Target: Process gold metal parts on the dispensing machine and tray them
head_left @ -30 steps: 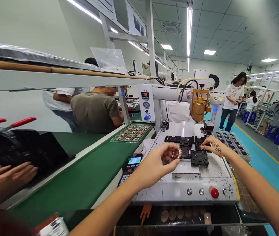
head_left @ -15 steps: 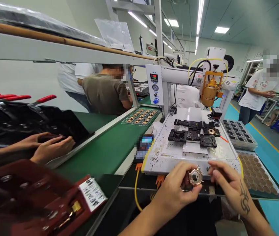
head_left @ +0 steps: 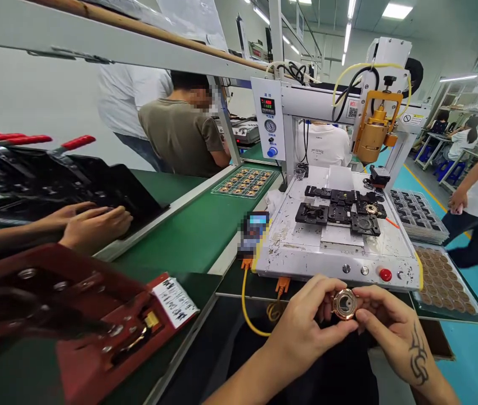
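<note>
A round rose-gold watch case [head_left: 345,304] is held up in front of my body, its circular face turned toward me. My left hand [head_left: 306,323] pinches it from the left, thumb below and fingers above. From the right, my right hand [head_left: 393,326] closes thumb and fingers on the case's other edge. Just beyond both hands stands the white dispensing machine [head_left: 306,261], with black fixtures [head_left: 340,211] on its bed. One fixture carries a gold-coloured round part [head_left: 371,209].
On the left, a co-worker's hands [head_left: 95,225] work by black clamps with red handles [head_left: 79,143]. A dark red press [head_left: 91,349] stands nearer. The green belt [head_left: 192,242] bears a tray of gold parts [head_left: 245,183]. Trays of brown discs [head_left: 445,281] lie right.
My right hand has moved left and taken hold of the watch case's right edge; before, it was apart from it. The view has shifted, and a standing person at right has come nearer.
</note>
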A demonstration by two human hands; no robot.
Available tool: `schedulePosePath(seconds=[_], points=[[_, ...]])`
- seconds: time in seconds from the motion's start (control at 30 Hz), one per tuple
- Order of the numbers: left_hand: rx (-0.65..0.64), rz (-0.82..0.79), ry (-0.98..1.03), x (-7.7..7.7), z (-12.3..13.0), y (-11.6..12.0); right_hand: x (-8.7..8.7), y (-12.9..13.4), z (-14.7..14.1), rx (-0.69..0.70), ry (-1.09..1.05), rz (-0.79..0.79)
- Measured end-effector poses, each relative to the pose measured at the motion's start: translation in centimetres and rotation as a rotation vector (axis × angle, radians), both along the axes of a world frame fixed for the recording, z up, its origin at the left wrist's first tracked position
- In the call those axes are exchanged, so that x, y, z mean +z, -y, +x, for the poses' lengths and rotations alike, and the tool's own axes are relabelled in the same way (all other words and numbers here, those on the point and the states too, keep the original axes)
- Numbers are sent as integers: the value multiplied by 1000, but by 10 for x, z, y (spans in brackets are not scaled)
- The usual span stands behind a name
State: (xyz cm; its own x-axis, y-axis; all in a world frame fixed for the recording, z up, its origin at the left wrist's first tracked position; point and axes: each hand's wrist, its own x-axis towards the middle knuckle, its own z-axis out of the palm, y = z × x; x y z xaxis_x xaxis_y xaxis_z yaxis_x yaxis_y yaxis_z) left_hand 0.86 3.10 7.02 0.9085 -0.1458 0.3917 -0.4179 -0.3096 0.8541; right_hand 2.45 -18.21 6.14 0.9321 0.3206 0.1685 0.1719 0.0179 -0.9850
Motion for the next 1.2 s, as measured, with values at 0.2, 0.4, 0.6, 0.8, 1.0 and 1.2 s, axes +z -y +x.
schedulePosePath(seconds=[0.2, 0.4, 0.6, 0.8, 1.0, 1.2], points=[[-35, -50, -35, 4, -5, -3, 3, 0, -1, 23, -17, 7], [-43, -99, -95, 6, -4, -4, -2, 2, 0, 14, -27, -12], [-53, -122, -172, 4, -5, -6, -3, 3, 1, 18, -18, -23], [-63, -142, -233, 5, -6, -9, 0, 1, 2, 34, -10, 5], [-74, -149, -221, 7, -6, -10, 1, 1, 1, 41, -15, 16], [-88, -162, -223, 5, -7, -10, -1, 5, -2, 27, -14, -17]])
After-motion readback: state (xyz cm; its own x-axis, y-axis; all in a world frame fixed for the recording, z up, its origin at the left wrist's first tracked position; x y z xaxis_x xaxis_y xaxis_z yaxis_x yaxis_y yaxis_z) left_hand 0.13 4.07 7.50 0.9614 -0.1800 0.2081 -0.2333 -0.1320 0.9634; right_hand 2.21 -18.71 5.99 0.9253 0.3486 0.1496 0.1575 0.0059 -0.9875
